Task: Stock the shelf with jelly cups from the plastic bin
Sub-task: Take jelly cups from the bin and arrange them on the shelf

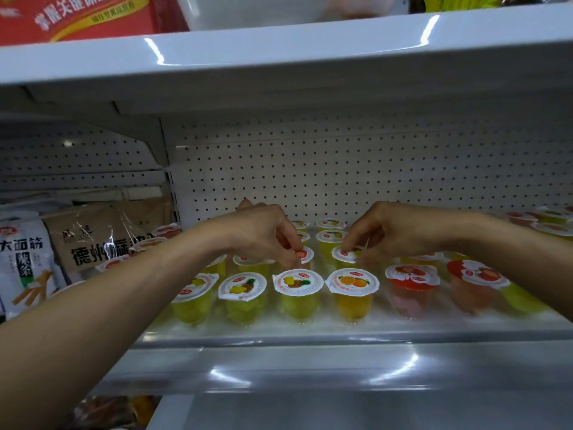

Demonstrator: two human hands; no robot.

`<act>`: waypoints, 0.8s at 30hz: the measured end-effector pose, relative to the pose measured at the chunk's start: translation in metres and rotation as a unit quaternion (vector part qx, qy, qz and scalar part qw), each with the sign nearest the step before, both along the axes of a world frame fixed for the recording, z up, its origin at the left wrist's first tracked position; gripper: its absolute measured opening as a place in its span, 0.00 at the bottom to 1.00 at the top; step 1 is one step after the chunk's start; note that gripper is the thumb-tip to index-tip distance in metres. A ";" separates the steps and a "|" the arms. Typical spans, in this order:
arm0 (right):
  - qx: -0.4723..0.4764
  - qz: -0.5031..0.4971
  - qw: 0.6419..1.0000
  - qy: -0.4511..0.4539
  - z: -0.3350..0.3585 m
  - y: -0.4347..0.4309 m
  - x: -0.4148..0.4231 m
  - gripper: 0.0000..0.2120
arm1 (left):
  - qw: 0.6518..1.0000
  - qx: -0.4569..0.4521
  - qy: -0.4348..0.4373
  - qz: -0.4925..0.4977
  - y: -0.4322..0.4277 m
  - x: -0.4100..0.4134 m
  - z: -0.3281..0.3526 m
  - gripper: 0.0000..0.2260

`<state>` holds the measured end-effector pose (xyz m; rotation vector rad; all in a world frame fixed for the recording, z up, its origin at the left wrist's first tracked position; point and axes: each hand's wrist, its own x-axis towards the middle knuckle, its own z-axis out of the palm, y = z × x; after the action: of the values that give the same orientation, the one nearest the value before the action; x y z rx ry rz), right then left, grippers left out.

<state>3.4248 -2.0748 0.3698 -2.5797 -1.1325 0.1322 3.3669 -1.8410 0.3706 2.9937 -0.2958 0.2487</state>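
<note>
The white shelf (310, 336) fills the view from side to side under both forearms, with a pegboard back panel (372, 169) rising behind the hands and an upper shelf (279, 57) overhanging them. On that upper board, above and outward of the left hand, sits a red box (77, 17). Outward of the left forearm lean two snack bags, a brown one (102, 240) and a white one (21, 259) (both printed with large characters).

The jelly cups stand upright in rows on the shelf, below and between the hands. The left hand (260, 234) reaches in palm down, its fingertips pinching the rim of a strawberry-lidded cup (306, 255). The right hand (390, 234) mirrors it, finger and thumb curled on the edge of a yellow cup (344, 255) just beside the first. These two cups sit in the gap between the hands.

Nearer than the fingertips runs the front row: a pineapple cup (297, 282), an orange cup (352, 282), and under the right wrist a red cup (412, 276).
</note>
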 end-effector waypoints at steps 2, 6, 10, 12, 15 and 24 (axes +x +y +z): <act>0.030 -0.002 1.000 0.006 -0.004 0.002 -0.001 0.10 | 1.000 -0.006 0.003 0.000 -0.001 -0.001 -0.001 0.12; 0.072 0.002 0.997 0.028 -0.010 0.009 -0.002 0.11 | 1.000 -0.016 0.010 -0.004 0.001 -0.001 0.000 0.12; 0.079 -0.003 0.996 0.031 -0.011 0.011 -0.003 0.11 | 0.999 -0.029 0.031 -0.007 0.003 -0.002 0.000 0.11; 0.074 -0.006 0.997 0.023 -0.011 0.011 -0.004 0.11 | 0.999 -0.032 0.039 -0.011 0.002 -0.003 0.000 0.11; 0.063 -0.011 0.998 0.014 -0.010 0.011 -0.007 0.10 | 0.999 -0.025 0.042 -0.014 0.002 -0.006 0.000 0.12; 0.125 -0.036 0.988 -0.086 -0.006 -0.006 -0.036 0.09 | 0.988 -0.115 -0.098 -0.038 0.023 -0.040 0.005 0.11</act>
<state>3.3887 -2.0806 0.3635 -2.4375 -1.0375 -0.2391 3.3266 -1.8180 0.3759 2.7287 -0.3709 0.5317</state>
